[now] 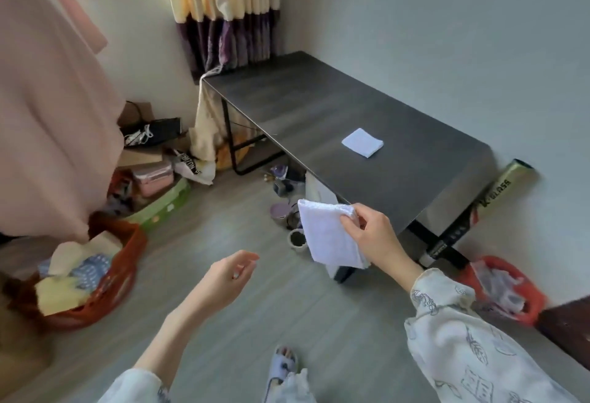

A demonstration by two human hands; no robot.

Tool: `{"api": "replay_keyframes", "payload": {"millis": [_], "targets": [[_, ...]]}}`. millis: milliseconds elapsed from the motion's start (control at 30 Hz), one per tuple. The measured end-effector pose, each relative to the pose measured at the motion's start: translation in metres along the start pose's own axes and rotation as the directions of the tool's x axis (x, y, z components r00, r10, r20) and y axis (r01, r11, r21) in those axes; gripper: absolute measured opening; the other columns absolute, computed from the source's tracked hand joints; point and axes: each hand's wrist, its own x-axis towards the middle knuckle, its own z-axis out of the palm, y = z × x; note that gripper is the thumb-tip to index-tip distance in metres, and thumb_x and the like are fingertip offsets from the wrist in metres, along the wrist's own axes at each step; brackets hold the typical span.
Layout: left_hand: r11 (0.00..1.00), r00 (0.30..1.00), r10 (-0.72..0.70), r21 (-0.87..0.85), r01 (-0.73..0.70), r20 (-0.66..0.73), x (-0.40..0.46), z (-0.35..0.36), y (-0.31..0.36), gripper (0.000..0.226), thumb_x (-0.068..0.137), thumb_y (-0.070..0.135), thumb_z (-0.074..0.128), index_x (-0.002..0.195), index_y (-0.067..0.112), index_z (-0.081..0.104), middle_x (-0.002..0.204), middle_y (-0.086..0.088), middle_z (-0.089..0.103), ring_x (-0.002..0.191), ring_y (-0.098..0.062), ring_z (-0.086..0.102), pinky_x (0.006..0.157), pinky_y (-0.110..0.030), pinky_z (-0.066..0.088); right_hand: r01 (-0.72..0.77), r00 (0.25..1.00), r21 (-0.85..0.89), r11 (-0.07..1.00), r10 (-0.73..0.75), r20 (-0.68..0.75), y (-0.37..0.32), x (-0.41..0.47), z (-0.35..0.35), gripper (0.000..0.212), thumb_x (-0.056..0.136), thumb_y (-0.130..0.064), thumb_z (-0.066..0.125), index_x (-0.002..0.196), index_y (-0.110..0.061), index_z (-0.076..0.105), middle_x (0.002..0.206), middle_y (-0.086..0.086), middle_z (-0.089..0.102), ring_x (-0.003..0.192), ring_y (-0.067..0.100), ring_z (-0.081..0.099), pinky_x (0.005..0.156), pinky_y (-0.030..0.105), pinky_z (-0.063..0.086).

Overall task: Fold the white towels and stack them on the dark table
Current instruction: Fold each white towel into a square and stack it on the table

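Note:
One folded white towel (362, 142) lies flat on the dark table (306, 109), toward its near right part. My right hand (373, 236) pinches a second white towel (329, 235) by its upper right corner; it hangs in the air just in front of the table's near edge. My left hand (228, 278) hovers lower and to the left, fingers relaxed, holding nothing.
A red basket (127, 262) with assorted cloths stands on the floor at left. Another red basket (533, 297) sits at right by the wall. Cups and clutter (289, 211) lie under the table. A long tube (479, 211) leans on the wall. My slippered foot (284, 364) is below.

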Motion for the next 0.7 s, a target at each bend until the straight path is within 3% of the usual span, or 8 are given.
{"api": "replay_keyframes", "payload": {"millis": [167, 300, 367, 433, 500, 533, 600, 700], "targets": [[0.999, 0.997, 0.046, 0.009, -0.046, 0.058, 0.144, -0.010, 0.031, 0.022, 0.093, 0.017, 0.052, 0.113, 0.013, 0.061, 0.101, -0.001, 0.066, 0.088, -0.017, 0.064, 0.075, -0.021, 0.043, -0.054, 0.997, 0.017, 0.998, 0.055, -0.059, 0.025, 0.111, -0.025, 0.034, 0.090, -0.017, 0.054, 0.063, -0.008, 0.036, 0.061, 0.001, 0.033, 0.059, 0.012, 0.030, 0.056, 0.027, 0.027], [0.990, 0.988, 0.111, -0.103, -0.100, 0.110, 0.236, -0.010, 0.073, 0.020, 0.094, 0.025, 0.050, 0.114, 0.024, 0.055, 0.103, 0.003, 0.063, 0.093, -0.011, 0.061, 0.074, -0.016, 0.043, -0.143, 0.989, 0.056, 0.988, 0.145, -0.019, 0.045, 0.178, -0.045, 0.026, 0.092, -0.025, 0.053, 0.081, -0.002, 0.053, 0.076, 0.011, 0.054, 0.069, 0.014, 0.049, 0.061, 0.024, 0.039], [0.967, 0.984, 0.062, -0.252, -0.017, 0.169, 0.277, -0.005, 0.093, 0.028, 0.093, 0.035, 0.050, 0.120, 0.027, 0.049, 0.110, 0.004, 0.060, 0.095, -0.005, 0.058, 0.072, -0.009, 0.041, -0.178, 0.984, 0.085, 0.980, 0.179, -0.010, 0.056, 0.206, -0.055, 0.024, 0.092, -0.028, 0.054, 0.090, -0.004, 0.058, 0.087, 0.013, 0.062, 0.078, 0.016, 0.057, 0.065, 0.024, 0.045], [0.911, 0.959, 0.039, -0.405, 0.081, 0.280, 0.319, 0.003, 0.110, 0.060, 0.081, 0.060, 0.054, 0.131, 0.030, 0.041, 0.123, 0.008, 0.055, 0.108, -0.003, 0.054, 0.090, -0.018, 0.043, -0.219, 0.974, 0.146, 0.965, 0.224, -0.021, 0.067, 0.233, -0.065, 0.028, 0.091, -0.029, 0.055, 0.090, -0.001, 0.059, 0.087, 0.018, 0.061, 0.076, 0.016, 0.054, 0.064, 0.023, 0.042], [0.876, 0.926, 0.063, -0.465, 0.126, 0.371, 0.363, 0.015, 0.126, 0.079, 0.069, 0.075, 0.054, 0.136, 0.036, 0.036, 0.132, 0.016, 0.050, 0.118, -0.010, 0.052, 0.107, -0.037, 0.037, -0.270, 0.960, 0.229, 0.935, 0.281, -0.015, 0.080, 0.258, -0.074, 0.022, 0.091, -0.029, 0.056, 0.086, -0.009, 0.061, 0.081, 0.009, 0.062, 0.073, 0.003, 0.056, 0.062, 0.014, 0.041], [0.870, 0.906, 0.094, -0.476, 0.126, 0.412, 0.385, 0.022, 0.134, 0.076, 0.072, 0.073, 0.054, 0.136, 0.035, 0.038, 0.131, 0.017, 0.052, 0.117, -0.013, 0.053, 0.107, -0.042, 0.036, -0.300, 0.949, 0.268, 0.915, 0.314, -0.009, 0.088, 0.270, -0.077, 0.016, 0.091, -0.030, 0.056, 0.086, -0.016, 0.061, 0.079, -0.002, 0.062, 0.071, -0.003, 0.057, 0.061, 0.012, 0.042], [0.847, 0.854, 0.177, -0.517, 0.121, 0.489, 0.427, 0.037, 0.154, 0.056, 0.084, 0.056, 0.056, 0.131, 0.027, 0.047, 0.123, 0.012, 0.061, 0.109, -0.013, 0.059, 0.101, -0.034, 0.043, -0.348, 0.927, 0.322, 0.881, 0.375, -0.023, 0.107, 0.295, -0.085, 0.013, 0.091, -0.029, 0.055, 0.092, -0.018, 0.062, 0.084, -0.010, 0.062, 0.073, -0.007, 0.060, 0.061, 0.009, 0.044], [0.806, 0.771, 0.224, -0.557, 0.197, 0.597, 0.483, 0.057, 0.178, 0.035, 0.088, 0.034, 0.059, 0.116, 0.014, 0.059, 0.112, -0.002, 0.068, 0.105, -0.020, 0.064, 0.084, -0.029, 0.049, -0.419, 0.862, 0.382, 0.824, 0.493, -0.117, 0.139, 0.329, -0.095, 0.026, 0.092, -0.027, 0.054, 0.101, -0.005, 0.063, 0.095, 0.008, 0.066, 0.086, 0.014, 0.065, 0.071, 0.020, 0.049]]}}
